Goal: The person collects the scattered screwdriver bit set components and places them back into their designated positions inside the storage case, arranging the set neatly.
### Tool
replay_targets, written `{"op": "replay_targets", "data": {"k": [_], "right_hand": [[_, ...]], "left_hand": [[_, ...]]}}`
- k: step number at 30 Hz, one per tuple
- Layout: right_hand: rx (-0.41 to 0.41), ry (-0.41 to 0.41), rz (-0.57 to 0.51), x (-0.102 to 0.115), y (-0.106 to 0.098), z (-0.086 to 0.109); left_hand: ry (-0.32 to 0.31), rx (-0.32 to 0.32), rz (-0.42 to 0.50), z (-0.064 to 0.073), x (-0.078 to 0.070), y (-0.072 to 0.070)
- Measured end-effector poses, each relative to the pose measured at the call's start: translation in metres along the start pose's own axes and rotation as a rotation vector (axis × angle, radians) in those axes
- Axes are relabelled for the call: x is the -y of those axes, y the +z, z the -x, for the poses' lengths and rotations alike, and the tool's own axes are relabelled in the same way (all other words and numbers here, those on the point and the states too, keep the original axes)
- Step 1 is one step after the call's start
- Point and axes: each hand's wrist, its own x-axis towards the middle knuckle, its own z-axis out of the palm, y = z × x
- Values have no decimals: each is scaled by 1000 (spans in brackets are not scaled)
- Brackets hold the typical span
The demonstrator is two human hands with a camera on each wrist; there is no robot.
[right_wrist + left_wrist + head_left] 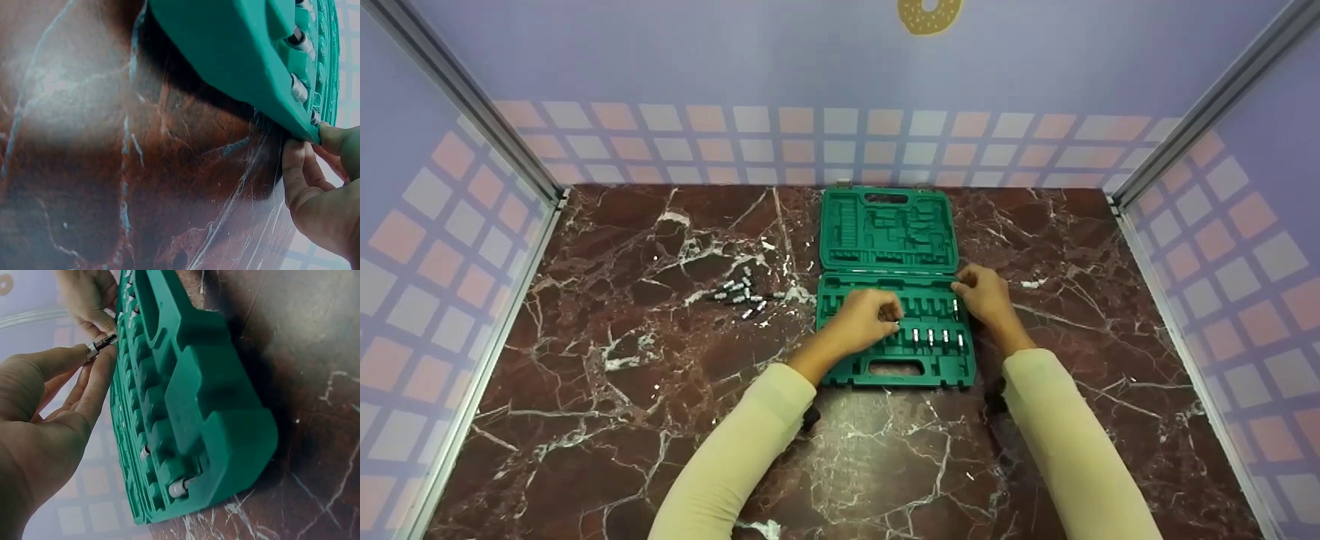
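A green plastic socket case [840,370] lies unfolded on the tabletop, its lid [889,262] towards the back wall. Over the case's lower half, my left hand [861,321] pinches a bit socket [100,347] between thumb and fingertips; its silver body and dark tip show in the left wrist view. My right hand [988,301] grips the case's right edge near the hinge, thumb on top and fingers against the side in the right wrist view. Several bit sockets [931,337] sit in slots of the front row, and another socket [956,309] stands near the right hand.
Left of the case, several loose bit sockets [746,292] lie in a small pile on the dark red marbled tabletop [697,435]. Purple panels with a checked pattern [840,146] enclose the back and both sides.
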Motion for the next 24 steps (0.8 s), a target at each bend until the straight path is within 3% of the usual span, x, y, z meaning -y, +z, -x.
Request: {"op": "replay_targets", "data": {"k": [12,19,24], "right_hand": [[-3,0,1,1,-2,0],[5,4,-15,1,-1,0],[11,10,-13,2,-1,0]], "left_hand": [[-26,14,-138,-7,-3,14],[-1,34,-217,-9,-2,18],[-27,22,-278,-11,1,21]]}}
